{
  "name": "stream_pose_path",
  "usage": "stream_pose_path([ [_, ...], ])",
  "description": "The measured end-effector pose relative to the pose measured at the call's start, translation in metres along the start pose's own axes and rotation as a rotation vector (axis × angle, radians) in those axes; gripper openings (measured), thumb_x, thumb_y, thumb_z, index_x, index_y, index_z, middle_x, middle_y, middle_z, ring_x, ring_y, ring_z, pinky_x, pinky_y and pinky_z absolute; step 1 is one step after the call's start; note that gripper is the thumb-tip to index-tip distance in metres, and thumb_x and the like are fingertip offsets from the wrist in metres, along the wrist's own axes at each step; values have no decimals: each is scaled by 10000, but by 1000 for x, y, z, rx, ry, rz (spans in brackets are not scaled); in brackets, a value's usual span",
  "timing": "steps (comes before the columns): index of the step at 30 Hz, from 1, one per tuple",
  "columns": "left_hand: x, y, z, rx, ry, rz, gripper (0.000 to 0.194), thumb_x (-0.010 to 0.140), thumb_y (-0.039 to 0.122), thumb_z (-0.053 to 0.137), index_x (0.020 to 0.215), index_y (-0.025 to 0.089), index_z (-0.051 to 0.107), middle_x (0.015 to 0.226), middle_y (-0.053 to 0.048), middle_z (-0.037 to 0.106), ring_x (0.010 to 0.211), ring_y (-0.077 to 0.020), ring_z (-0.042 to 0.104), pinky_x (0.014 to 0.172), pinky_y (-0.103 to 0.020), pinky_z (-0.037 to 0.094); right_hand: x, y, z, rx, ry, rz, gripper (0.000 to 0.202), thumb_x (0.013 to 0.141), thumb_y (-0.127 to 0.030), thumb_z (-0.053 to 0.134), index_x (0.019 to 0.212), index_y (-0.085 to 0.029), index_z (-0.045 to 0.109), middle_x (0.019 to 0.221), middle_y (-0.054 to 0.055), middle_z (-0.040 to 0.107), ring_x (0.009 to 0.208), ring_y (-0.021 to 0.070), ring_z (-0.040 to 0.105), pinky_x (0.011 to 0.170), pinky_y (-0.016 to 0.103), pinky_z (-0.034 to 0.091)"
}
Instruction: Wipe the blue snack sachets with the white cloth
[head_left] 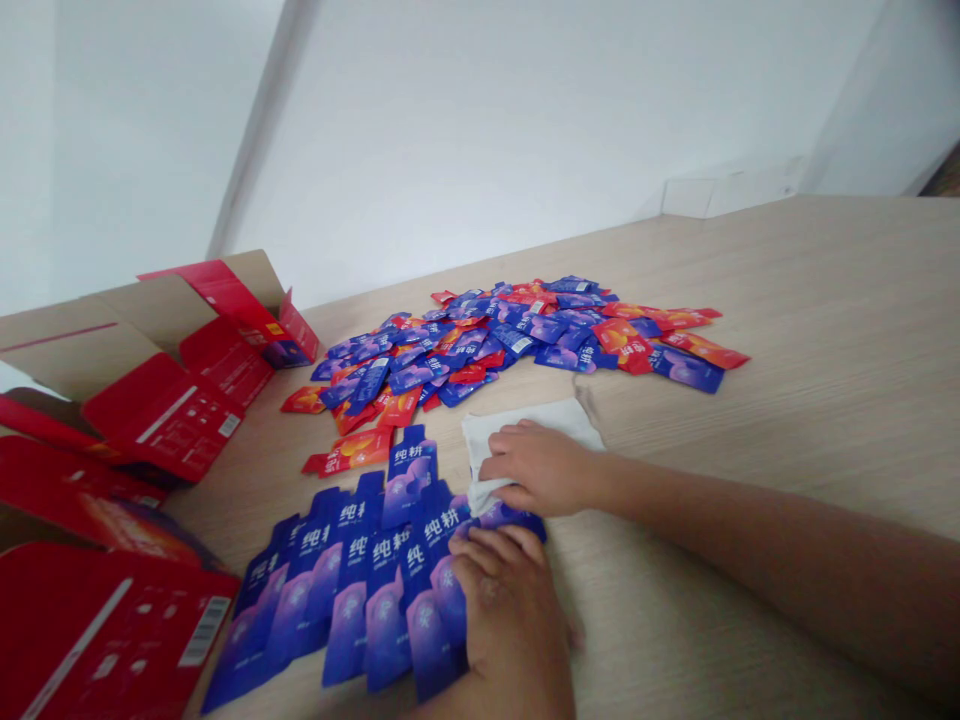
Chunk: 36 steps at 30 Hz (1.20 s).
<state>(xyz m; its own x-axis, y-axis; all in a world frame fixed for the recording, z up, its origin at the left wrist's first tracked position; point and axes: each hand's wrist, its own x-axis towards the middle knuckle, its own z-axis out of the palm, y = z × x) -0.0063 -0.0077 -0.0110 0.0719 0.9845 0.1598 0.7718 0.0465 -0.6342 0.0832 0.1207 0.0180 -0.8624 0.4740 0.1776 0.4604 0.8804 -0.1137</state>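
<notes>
My right hand (pixel 536 465) presses a white cloth (pixel 559 420) with its fingers bent over it. The cloth partly covers a purple sachet (pixel 517 520) beneath. Just nearer to me, my left hand (pixel 510 610) has its fingers curled down on the end of that sachet, which they partly hide. To the left of that hand lie several purple sachets (pixel 386 600), overlapping in slanted rows with their printed faces up. One more purple sachet (pixel 412 475) sits at the top of these rows.
Farther back spreads a loose heap of purple and red-orange sachets (pixel 457 345). Open red boxes (pixel 165 410) stand along the left side, another red box (pixel 112 630) nearest me. A white wall (pixel 525 130) rises behind the wooden table (pixel 787 420).
</notes>
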Motion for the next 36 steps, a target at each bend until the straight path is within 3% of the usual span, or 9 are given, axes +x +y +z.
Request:
stream_pose_path([
  [3,0,0,1,-48,-6,4,428,726,357,580,1034,64,628,1055,-287,646,979,-412,606,801,-475,459,2,-1,2,-6,13,-14,232,868,-355,490,998,-209,615,925,76,581,901,233,507,777,366,345],
  [10,0,-1,2,-171,-32,7,540,638,340,665,1073,25,601,1072,-322,622,999,-439,585,795,-501,462,0,14,-4,-29,7,195,231,887,-326,472,1010,-190,613,962,95,584,899,231,522,765,357,342],
  [14,1,-1,-1,-153,-42,-6,652,534,419,738,1051,42,616,1078,-320,623,1003,-464,573,801,-494,450,-1,6,-2,-12,9,82,230,863,-329,498,1008,-195,615,954,87,580,886,228,513,767,358,343],
  [18,1,-1,-1,-148,-39,4,629,550,386,735,1048,23,613,1078,-343,610,1006,-458,574,817,-495,449,1,-1,2,7,11,-56,237,858,-339,502,1020,-209,615,920,77,579,899,229,504,784,363,339],
  [26,0,-3,-1,-112,-25,-3,566,611,409,671,1053,58,625,1061,-287,644,987,-429,595,804,-475,459,1,13,-1,-24,7,169,228,881,-335,481,1001,-193,612,975,89,578,902,229,517,770,355,341],
  [29,1,-4,-1,-89,3,48,608,600,488,668,1042,73,633,1034,-280,658,956,-426,608,774,-461,458,-1,11,-2,-16,27,98,215,866,-334,495,985,-200,614,946,77,578,879,227,517,763,356,342],
  [33,1,-2,-2,-68,-14,-21,574,585,464,695,1029,103,648,1006,-233,678,987,-431,593,789,-456,443,-3,4,0,61,10,-157,215,857,-362,502,987,-243,627,894,50,571,855,207,510,765,345,334],
  [36,0,0,-3,-62,-16,-5,629,562,495,705,1050,105,639,1004,-232,677,986,-433,590,798,-458,440,-1,4,1,79,14,-178,223,863,-367,495,987,-245,636,888,51,571,847,203,506,768,344,327],
])
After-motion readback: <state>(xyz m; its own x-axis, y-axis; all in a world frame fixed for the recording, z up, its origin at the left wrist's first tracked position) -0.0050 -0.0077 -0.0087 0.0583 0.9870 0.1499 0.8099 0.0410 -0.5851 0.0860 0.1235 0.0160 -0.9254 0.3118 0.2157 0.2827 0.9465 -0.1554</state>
